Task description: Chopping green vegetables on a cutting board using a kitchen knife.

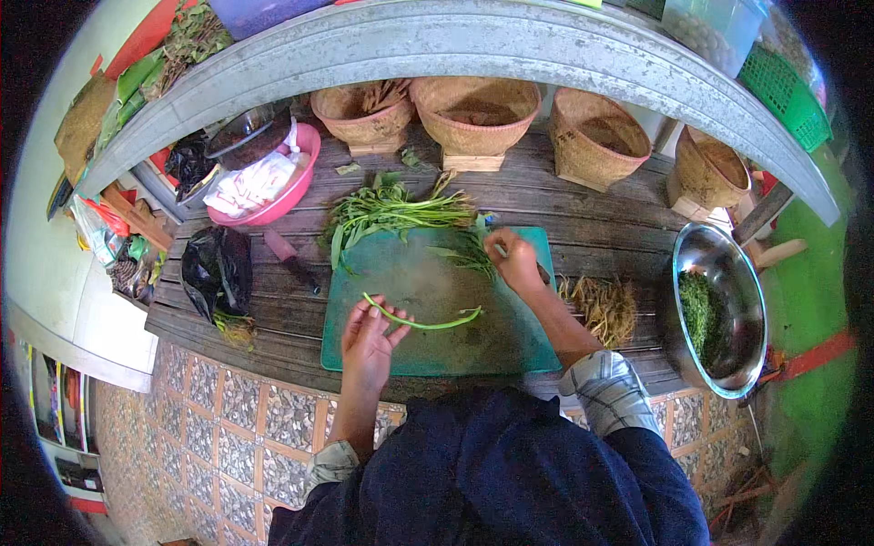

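Note:
My left hand (374, 331) holds a single green stem (430, 325) between thumb and fingers, above the teal cutting board (410, 355). My right hand (512, 256) is over the board's upper right part, fingers curled, beside a small pile of leafy greens (471, 249); whether it holds something small cannot be made out. A bunch of long-stemmed leafy greens (403, 210) lies along the board's far edge. Trimmed roots (602, 307) are heaped right of the board. A knife (290, 258) with a dark handle lies on the wooden table to its left.
A steel bowl (741, 327) with chopped greens stands at the right. Several woven baskets (478, 126) line the back, under a grey metal shelf edge (464, 41). At the left are a pink basin (307, 164) with white plastic bags and a black plastic bag (218, 269) with roots sticking out.

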Demonstrator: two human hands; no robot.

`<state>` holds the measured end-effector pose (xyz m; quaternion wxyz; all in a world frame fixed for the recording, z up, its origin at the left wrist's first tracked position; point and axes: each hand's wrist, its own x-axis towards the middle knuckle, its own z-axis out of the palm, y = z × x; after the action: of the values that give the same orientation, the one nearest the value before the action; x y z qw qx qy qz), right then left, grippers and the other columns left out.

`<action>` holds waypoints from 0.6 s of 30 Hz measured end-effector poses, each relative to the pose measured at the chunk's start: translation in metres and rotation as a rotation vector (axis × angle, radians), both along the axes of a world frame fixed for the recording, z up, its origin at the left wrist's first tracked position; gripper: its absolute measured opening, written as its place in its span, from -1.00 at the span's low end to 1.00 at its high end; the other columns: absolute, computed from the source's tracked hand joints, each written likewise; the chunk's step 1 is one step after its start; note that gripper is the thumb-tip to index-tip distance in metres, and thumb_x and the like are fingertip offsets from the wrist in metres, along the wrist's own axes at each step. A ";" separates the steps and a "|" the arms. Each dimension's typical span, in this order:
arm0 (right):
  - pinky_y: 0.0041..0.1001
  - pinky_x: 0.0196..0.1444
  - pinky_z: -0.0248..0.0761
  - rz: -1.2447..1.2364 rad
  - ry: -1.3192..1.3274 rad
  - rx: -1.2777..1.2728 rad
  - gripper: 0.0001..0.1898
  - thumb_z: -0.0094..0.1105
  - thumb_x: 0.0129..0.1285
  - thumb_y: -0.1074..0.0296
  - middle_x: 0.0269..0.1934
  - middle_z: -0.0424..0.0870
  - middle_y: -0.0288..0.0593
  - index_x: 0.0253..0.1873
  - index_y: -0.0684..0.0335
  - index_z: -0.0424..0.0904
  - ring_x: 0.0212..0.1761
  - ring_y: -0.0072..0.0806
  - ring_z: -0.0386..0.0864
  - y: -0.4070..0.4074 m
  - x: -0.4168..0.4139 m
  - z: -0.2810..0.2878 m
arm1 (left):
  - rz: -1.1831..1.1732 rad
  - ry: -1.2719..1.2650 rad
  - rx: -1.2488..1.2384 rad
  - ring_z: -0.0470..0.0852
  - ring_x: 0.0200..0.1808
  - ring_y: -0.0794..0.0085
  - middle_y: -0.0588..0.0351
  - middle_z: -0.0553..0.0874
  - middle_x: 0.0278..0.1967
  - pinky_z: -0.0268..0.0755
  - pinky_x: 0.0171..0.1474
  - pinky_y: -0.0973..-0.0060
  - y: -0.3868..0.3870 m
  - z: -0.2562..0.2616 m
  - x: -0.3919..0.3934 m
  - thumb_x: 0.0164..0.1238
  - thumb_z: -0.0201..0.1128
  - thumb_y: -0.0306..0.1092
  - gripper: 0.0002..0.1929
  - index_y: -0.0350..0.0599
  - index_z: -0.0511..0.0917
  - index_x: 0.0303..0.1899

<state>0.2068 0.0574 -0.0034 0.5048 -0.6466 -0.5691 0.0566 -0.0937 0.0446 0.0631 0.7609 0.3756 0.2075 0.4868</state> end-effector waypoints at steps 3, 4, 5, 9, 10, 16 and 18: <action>-0.19 0.01 0.45 -0.034 -0.298 -0.272 -0.79 0.33 0.04 0.43 -0.17 0.68 -0.10 -0.18 0.16 0.58 -0.03 -0.08 0.60 -0.019 0.002 -0.009 | 0.030 0.034 -0.130 0.60 -0.02 0.31 0.11 0.56 -0.14 0.52 0.12 0.17 0.002 -0.041 0.001 0.48 0.04 -0.36 -0.76 -0.15 0.44 0.09; -0.17 0.10 0.39 -0.026 -0.290 -0.260 -0.75 0.33 0.04 0.38 -0.13 0.65 -0.09 -0.13 0.16 0.60 0.04 -0.09 0.54 -0.027 0.001 -0.005 | 0.029 0.074 -0.154 0.60 0.00 0.29 0.09 0.57 -0.08 0.51 0.13 0.18 0.002 -0.051 -0.001 0.48 0.04 -0.36 -0.74 -0.15 0.43 0.12; -0.17 0.10 0.39 -0.029 -0.285 -0.271 -0.75 0.33 0.04 0.38 -0.13 0.65 -0.09 -0.13 0.16 0.60 0.04 -0.09 0.54 -0.035 0.001 -0.001 | 0.027 0.113 -0.177 0.60 0.02 0.27 0.07 0.58 -0.03 0.50 0.14 0.20 0.002 -0.060 -0.003 0.49 0.04 -0.37 -0.72 -0.15 0.42 0.16; -0.15 0.08 0.41 -0.017 -0.273 -0.107 -0.62 0.34 0.04 0.37 -0.15 0.61 -0.03 0.02 0.14 0.59 0.00 -0.07 0.53 -0.082 0.004 0.033 | 0.243 0.280 -0.105 0.60 0.03 0.21 0.05 0.59 0.02 0.42 0.20 0.19 -0.004 -0.069 -0.008 0.40 0.15 -0.42 -0.63 -0.14 0.41 0.21; -0.13 0.07 0.41 -0.096 -0.323 -0.161 -0.58 0.34 0.04 0.36 -0.14 0.59 -0.01 0.07 0.13 0.58 0.00 -0.05 0.52 -0.097 0.010 0.035 | 0.538 0.663 0.325 0.58 0.05 0.16 0.01 0.58 0.05 0.39 0.22 0.19 -0.002 -0.061 -0.004 0.33 0.21 -0.43 -0.60 -0.16 0.43 0.19; -0.10 0.05 0.41 -0.235 -0.341 -0.415 -0.47 0.27 0.11 0.35 -0.05 0.51 0.08 0.24 0.06 0.44 0.00 0.06 0.49 -0.142 0.009 0.015 | 0.228 0.937 0.950 0.52 0.12 0.08 -0.03 0.62 0.01 0.30 0.22 0.20 -0.012 -0.045 0.024 0.13 0.35 -0.39 -0.66 -0.14 0.60 -0.02; -0.09 0.03 0.41 -0.266 -0.365 -0.421 -0.46 0.22 0.15 0.35 -0.05 0.51 0.11 0.28 0.04 0.40 -0.01 0.07 0.49 -0.141 0.006 0.011 | 0.019 0.891 1.045 0.51 0.13 0.09 -0.01 0.64 -0.03 0.31 0.20 0.21 -0.017 -0.053 0.044 0.14 0.34 -0.37 -0.72 -0.12 0.63 -0.09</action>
<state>0.2125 -0.0834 0.0078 0.2521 -0.8052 -0.5367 -0.0105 -0.0495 0.0271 0.0105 0.3178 0.8559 0.2418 0.3287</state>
